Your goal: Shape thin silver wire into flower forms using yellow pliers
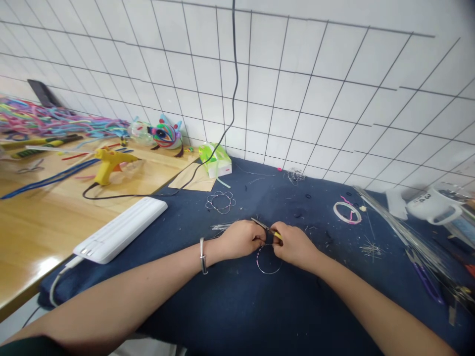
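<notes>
In the head view, a round wire hoop with small pink and pale beads along its left side hangs between my hands, over the dark blue cloth. My left hand is closed, its fingertips pinching the hoop's upper left end. Pliers with slim metal jaws and a yellow grip are in my closed right hand, the jaws pointing left above my left fingers. Right fingertips are beside the hoop's upper right end; whether they touch it, I cannot tell. Behind my left hand lie straight wire pieces.
A flower-shaped wire piece lies beyond my left hand. Left are a white power strip and a yellow glue gun. A tape-like ring, wire scraps, purple-handled scissors and a white mug are right.
</notes>
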The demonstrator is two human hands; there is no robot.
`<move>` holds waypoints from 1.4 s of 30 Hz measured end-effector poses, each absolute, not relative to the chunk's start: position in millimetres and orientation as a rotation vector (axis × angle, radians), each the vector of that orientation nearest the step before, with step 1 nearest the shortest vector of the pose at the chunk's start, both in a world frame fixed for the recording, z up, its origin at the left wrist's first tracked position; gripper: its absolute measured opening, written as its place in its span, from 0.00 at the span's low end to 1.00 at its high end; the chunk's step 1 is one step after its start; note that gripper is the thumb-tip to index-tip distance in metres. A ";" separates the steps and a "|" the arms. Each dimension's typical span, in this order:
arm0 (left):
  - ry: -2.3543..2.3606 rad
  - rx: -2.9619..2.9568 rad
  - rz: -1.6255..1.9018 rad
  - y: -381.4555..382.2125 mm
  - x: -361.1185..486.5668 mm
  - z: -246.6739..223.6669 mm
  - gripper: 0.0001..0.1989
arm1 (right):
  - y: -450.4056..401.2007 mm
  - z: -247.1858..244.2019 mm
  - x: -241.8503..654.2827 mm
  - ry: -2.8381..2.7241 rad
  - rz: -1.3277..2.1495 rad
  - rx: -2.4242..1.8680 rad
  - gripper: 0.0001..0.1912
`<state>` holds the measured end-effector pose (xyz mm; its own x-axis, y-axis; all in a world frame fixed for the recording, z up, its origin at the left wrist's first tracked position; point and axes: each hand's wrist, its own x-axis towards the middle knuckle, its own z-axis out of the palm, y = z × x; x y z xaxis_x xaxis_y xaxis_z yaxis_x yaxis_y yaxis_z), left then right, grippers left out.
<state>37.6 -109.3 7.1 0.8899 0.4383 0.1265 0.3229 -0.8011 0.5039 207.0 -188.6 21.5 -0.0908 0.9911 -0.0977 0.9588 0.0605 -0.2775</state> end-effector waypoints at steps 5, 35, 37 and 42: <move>0.509 2.573 0.317 -108.8 37.5 9.5 0.09 | -187.7 22.0 208.6 -2.200 0.411 -2.007 0.14; 0.768 2.167 0.428 -123.6 42.3 8.1 0.08 | -196.4 29.4 199.0 -2.148 0.267 -2.129 0.13; 0.777 2.130 0.427 -123.8 42.7 8.9 0.07 | -196.5 30.7 198.6 -2.140 0.267 -2.148 0.12; 0.785 2.011 0.450 -125.7 43.7 14.3 0.07 | -195.6 31.5 200.8 -2.120 0.305 -2.154 0.13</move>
